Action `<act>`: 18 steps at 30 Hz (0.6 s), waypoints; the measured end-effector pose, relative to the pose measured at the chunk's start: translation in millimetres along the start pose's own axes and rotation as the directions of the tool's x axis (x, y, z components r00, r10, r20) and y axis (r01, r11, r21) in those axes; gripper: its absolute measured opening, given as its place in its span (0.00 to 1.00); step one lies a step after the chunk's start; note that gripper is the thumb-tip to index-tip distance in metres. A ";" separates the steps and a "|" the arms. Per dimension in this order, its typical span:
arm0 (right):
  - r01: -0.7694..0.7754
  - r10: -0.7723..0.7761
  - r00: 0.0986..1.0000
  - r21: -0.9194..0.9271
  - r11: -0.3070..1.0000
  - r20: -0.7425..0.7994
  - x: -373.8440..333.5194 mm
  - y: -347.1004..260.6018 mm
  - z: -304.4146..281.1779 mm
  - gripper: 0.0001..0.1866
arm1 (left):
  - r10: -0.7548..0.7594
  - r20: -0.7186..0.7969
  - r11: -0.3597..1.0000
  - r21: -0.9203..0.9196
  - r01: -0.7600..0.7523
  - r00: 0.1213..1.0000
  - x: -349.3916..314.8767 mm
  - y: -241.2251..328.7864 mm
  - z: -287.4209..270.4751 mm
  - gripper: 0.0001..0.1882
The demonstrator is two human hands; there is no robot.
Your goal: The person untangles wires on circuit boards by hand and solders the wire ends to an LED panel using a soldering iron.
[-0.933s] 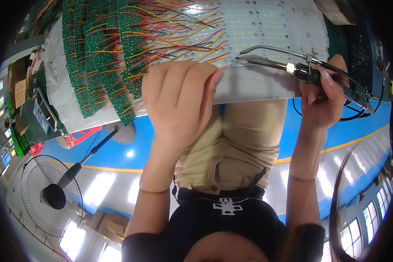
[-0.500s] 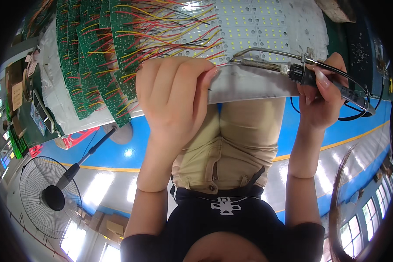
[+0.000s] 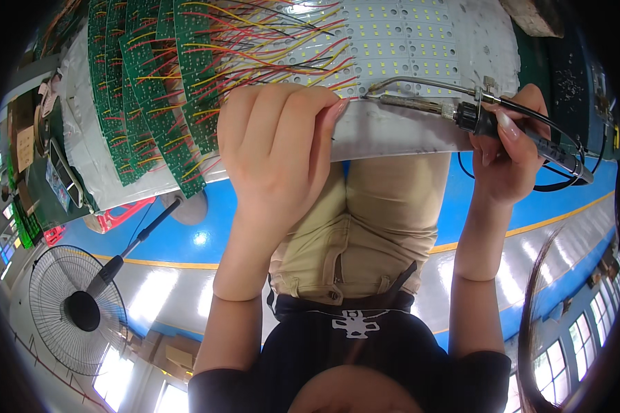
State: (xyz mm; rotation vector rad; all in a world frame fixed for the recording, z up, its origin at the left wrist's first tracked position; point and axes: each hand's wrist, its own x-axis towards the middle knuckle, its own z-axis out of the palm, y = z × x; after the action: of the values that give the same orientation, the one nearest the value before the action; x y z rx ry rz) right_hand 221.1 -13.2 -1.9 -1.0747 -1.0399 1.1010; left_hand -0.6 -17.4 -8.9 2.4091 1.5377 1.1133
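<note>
At the near edge of a white LED board (image 3: 401, 49), my left hand (image 3: 275, 141) pinches a thin red wire (image 3: 353, 99) between thumb and fingers. My right hand (image 3: 506, 148) grips a soldering iron (image 3: 420, 104) with a curved metal solder-feed tube (image 3: 420, 80) clamped above it. The iron's tip and the tube's end meet close to the wire's end, at the board's edge; whether they touch it is too small to tell. Red, yellow and black wires (image 3: 282, 48) run from green circuit boards (image 3: 196, 82) to the white boards.
Several green boards lie overlapped along the left of the white-covered table (image 3: 486, 51). A phone (image 3: 65, 175) rests at the left edge. Black cable (image 3: 558, 184) loops beside my right hand. A standing fan (image 3: 79, 310) is at the lower left, and a block (image 3: 534, 15) sits at the far right.
My left hand has shifted very slightly to the right, still pinching the red wire. The soldering iron and my right hand stay in nearly the same place.
</note>
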 end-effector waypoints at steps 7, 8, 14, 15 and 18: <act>0.014 -0.015 0.999 0.037 0.999 0.043 -0.2 1.0 -5.2 0.06 | 0.020 -0.015 1.000 0.009 -0.020 1.000 -0.2 0.1 2.5 0.08; 0.022 -0.026 0.998 0.054 0.998 0.064 -0.3 2.1 -6.9 0.06 | 0.047 -0.040 0.999 0.014 -0.046 0.998 -0.7 -0.5 3.7 0.09; 0.025 -0.034 0.993 0.084 0.996 0.109 0.3 4.9 -9.2 0.07 | 0.048 -0.052 0.999 0.011 -0.048 0.997 -2.9 -2.4 6.1 0.09; 0.024 -0.033 0.993 0.082 0.996 0.110 0.4 4.3 -7.8 0.07 | 0.046 -0.052 0.999 0.010 -0.046 0.998 -3.2 -2.8 6.6 0.09; 0.012 -0.013 0.999 0.031 0.999 0.050 0.7 0.4 -2.6 0.07 | 0.057 -0.056 0.998 0.022 -0.056 0.997 -0.5 -2.2 4.8 0.09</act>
State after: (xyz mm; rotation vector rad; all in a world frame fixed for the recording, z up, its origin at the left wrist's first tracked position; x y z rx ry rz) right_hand 223.6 -12.8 -2.6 -1.0196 -1.0646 1.1354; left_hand 0.5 -15.3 -13.6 2.4703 1.5131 1.1916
